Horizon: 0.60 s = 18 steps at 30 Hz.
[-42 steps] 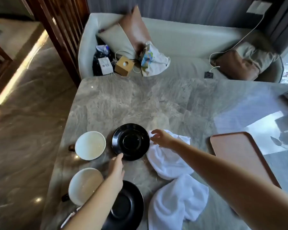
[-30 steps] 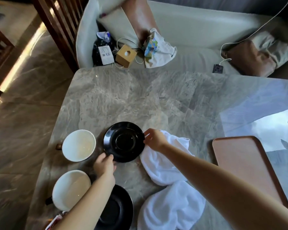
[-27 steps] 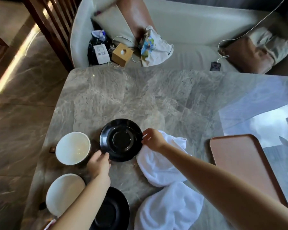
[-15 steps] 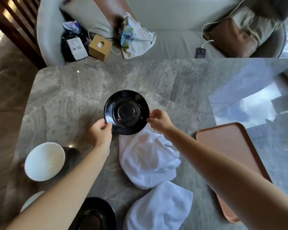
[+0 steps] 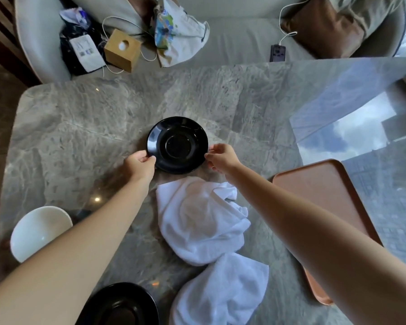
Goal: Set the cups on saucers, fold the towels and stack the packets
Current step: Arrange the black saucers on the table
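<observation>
1. The black saucer (image 5: 177,144) has moved: a second ago it lay just beside the white cup (image 5: 36,232) at the left, and now it sits farther out, mid-table (image 5: 80,127), past the crumpled towels (image 5: 202,221).
2. Both hands pinch its rim: left hand (image 5: 138,166) on the near-left edge, right hand (image 5: 220,159) on the right edge.
3. A second saucer (image 5: 120,303) waits at the near edge.
4. Judged so: one saucer is placed, yet no cup sits on it, towels are unfolded, and no packets are visible.

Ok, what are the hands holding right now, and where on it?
Both grip the black saucer by its rim: left hand at the near-left edge, right hand at the right edge.
</observation>
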Tool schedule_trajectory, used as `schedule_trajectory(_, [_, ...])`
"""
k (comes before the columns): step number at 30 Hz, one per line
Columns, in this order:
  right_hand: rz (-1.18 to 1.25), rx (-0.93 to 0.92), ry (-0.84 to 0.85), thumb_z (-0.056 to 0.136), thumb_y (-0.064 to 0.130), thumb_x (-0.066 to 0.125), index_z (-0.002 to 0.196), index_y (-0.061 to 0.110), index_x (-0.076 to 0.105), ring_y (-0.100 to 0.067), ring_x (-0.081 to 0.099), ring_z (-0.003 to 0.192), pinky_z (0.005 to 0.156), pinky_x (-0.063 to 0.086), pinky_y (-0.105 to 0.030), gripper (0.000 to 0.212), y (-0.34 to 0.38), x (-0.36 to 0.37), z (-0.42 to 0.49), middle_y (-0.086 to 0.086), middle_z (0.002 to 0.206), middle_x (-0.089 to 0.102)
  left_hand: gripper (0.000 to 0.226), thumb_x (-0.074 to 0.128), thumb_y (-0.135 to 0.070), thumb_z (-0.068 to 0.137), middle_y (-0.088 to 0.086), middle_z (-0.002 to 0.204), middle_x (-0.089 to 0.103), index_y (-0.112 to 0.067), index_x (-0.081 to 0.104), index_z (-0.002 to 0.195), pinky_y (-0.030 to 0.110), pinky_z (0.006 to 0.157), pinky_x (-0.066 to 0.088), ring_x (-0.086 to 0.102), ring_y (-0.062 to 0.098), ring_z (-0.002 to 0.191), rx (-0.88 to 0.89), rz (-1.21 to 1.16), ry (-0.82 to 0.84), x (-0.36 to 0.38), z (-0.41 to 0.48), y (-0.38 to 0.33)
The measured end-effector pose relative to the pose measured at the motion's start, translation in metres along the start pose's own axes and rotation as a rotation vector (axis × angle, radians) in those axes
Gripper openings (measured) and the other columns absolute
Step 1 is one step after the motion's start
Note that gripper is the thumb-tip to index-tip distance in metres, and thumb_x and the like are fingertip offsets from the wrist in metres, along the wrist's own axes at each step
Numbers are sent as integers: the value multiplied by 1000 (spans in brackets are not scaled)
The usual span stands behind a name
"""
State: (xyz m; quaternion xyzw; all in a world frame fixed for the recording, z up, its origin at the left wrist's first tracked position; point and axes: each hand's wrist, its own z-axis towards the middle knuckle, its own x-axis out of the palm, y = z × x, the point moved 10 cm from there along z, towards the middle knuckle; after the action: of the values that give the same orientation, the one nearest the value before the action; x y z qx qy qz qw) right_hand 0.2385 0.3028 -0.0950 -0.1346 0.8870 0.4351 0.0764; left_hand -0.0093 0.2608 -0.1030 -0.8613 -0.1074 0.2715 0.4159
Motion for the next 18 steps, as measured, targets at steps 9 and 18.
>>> schedule_trajectory(9, [6,13,-77,90,10,58,101,9,63,-11,55,52,44,44,-17,12,-8,-9,-2,-4,77,62,39,53,-4,90,-2,77,56,-1,49,128,21,61,43,56,11,64,-66,-53,79,6,-7,5])
schedule_trajectory(18, [-72,-216,-222,89,19,58,100,13,60,-10,59,71,64,52,-24,13,-15,-23,-68,-1,89,62,45,61,-21,87,6,100,57,-4,45,126,31,87,46,56,19,91,126,56,126,-23,-85,20])
